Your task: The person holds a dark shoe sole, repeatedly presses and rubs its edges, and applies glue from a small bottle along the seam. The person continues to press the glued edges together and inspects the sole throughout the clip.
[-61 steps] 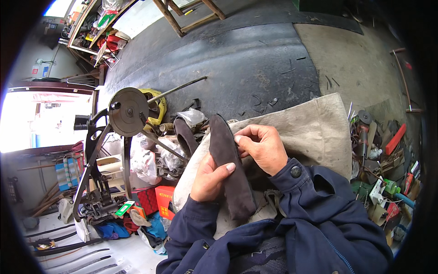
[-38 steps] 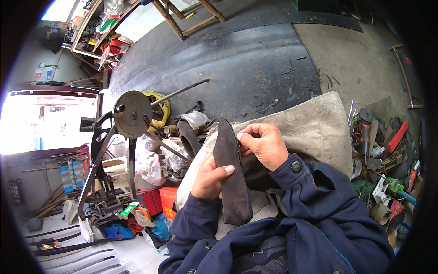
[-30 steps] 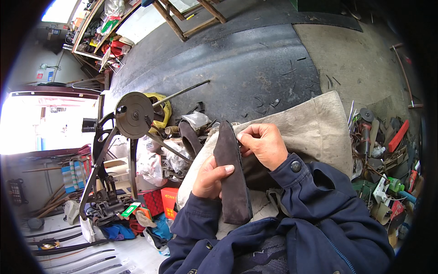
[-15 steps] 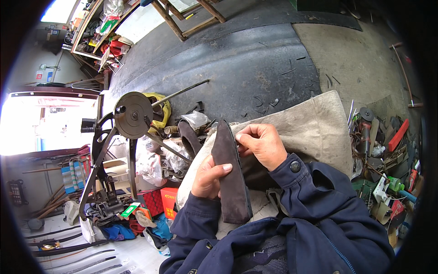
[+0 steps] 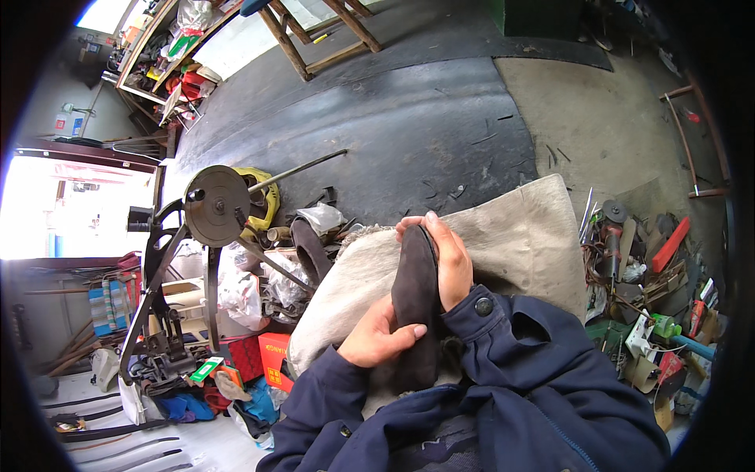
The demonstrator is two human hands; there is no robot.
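Observation:
A dark brown suede shoe (image 5: 414, 285) is held over my lap, its rounded toe pointing away from me. My left hand (image 5: 379, 338) grips its near left part, the thumb lying across the upper. Cupped along the toe's right side is my right hand (image 5: 451, 266), its fingers curled over the tip. The shoe's sole side and most of the left fingers are hidden. Under the shoe, a beige cloth (image 5: 519, 228) covers my lap. A second dark shoe (image 5: 312, 248) lies just beyond the cloth's left edge.
To the left stands a hand-cranked machine with a round wheel (image 5: 216, 206) and a long rod. Bags, a red box (image 5: 274, 360) and black strips (image 5: 110, 431) lie around it. Tools crowd the right, including a red bar (image 5: 670, 245). A wooden stool (image 5: 343, 55) stands ahead.
My right hand has gone from pinching the shoe's right edge to wrapping round its toe. The shoe has turned and moved slightly right; my left hand has shifted right with it.

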